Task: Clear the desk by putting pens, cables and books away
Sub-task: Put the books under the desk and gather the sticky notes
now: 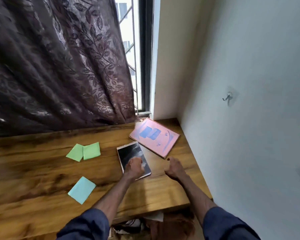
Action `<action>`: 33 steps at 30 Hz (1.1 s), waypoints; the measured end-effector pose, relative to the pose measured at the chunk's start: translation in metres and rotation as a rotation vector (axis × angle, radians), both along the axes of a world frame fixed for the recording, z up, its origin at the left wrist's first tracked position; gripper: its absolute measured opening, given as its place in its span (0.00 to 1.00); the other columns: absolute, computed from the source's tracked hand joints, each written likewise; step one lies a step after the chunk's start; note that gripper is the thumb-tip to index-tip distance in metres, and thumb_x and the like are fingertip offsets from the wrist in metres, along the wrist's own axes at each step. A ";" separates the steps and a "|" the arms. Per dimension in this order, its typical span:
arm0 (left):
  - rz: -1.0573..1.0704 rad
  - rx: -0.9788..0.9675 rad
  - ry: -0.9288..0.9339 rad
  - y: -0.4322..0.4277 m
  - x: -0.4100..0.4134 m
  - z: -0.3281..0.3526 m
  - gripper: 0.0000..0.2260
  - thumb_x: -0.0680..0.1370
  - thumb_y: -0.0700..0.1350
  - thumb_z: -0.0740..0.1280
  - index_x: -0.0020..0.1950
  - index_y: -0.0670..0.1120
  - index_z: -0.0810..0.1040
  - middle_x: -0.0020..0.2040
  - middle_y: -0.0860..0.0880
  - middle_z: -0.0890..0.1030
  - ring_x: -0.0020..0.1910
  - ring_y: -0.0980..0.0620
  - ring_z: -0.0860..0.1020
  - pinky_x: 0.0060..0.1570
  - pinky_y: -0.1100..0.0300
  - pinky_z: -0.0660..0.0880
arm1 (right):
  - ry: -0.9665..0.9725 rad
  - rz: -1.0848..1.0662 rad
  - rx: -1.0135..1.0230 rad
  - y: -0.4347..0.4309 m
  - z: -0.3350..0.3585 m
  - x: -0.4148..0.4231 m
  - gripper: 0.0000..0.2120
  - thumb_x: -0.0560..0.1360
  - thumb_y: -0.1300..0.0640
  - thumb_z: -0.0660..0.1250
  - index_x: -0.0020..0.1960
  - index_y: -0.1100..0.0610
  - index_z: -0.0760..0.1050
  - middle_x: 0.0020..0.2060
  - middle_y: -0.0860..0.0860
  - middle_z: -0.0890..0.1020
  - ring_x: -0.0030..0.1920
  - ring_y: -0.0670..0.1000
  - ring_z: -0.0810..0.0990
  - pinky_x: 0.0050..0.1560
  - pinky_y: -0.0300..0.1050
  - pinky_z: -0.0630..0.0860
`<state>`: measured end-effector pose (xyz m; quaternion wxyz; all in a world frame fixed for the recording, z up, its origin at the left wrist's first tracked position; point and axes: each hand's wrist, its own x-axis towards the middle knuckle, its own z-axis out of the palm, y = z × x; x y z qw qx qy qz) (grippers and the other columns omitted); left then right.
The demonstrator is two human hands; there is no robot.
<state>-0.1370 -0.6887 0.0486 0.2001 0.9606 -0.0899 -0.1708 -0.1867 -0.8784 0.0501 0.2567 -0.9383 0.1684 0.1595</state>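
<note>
Reaching for the black notebook (130,154) on the bench (33,170)
Green notes (84,151) lie left. The left hand (134,168) covers the notebook's near end, too blurred to tell its fingers' hold; the right hand (173,168), fingers curled on nothing, hovers beside it, likely to help lift. Far right: pink book (154,136).

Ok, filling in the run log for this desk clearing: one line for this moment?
stage: books | left hand: over black notebook, blurred, grip unclear | right hand: curled, empty | pink book: on desk
</note>
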 end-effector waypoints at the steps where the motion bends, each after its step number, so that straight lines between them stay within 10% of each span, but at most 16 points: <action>1: 0.002 0.020 0.000 -0.001 0.010 0.002 0.13 0.78 0.44 0.63 0.60 0.43 0.78 0.61 0.42 0.79 0.64 0.44 0.76 0.62 0.54 0.74 | -0.003 0.012 -0.017 -0.003 0.001 0.008 0.28 0.75 0.56 0.69 0.71 0.64 0.67 0.66 0.62 0.75 0.68 0.60 0.73 0.68 0.47 0.70; 10: -0.091 0.094 0.025 -0.031 0.139 -0.030 0.25 0.79 0.51 0.67 0.71 0.40 0.67 0.71 0.41 0.68 0.73 0.42 0.66 0.71 0.50 0.68 | 0.054 0.091 -0.123 -0.024 -0.035 0.121 0.42 0.77 0.47 0.69 0.81 0.59 0.50 0.81 0.59 0.50 0.81 0.59 0.52 0.79 0.53 0.59; 16: -0.161 0.177 0.102 -0.049 0.208 -0.076 0.48 0.75 0.59 0.68 0.82 0.39 0.45 0.80 0.33 0.41 0.81 0.35 0.43 0.80 0.45 0.49 | 0.105 0.153 -0.285 -0.027 -0.095 0.145 0.39 0.80 0.49 0.65 0.82 0.58 0.47 0.80 0.64 0.48 0.81 0.63 0.50 0.79 0.52 0.59; 21: -0.131 0.203 0.036 -0.055 0.238 -0.066 0.45 0.61 0.64 0.79 0.69 0.45 0.65 0.70 0.39 0.63 0.70 0.39 0.64 0.71 0.46 0.65 | 0.109 0.150 -0.342 -0.023 -0.108 0.155 0.33 0.83 0.55 0.61 0.81 0.63 0.48 0.78 0.70 0.51 0.79 0.68 0.54 0.79 0.54 0.60; 33: 0.019 0.285 0.217 -0.066 0.277 -0.060 0.62 0.51 0.62 0.85 0.73 0.38 0.56 0.70 0.35 0.63 0.71 0.38 0.64 0.68 0.47 0.70 | 0.139 0.100 -0.306 -0.023 -0.115 0.167 0.40 0.78 0.56 0.70 0.81 0.60 0.50 0.79 0.67 0.50 0.80 0.67 0.50 0.78 0.52 0.58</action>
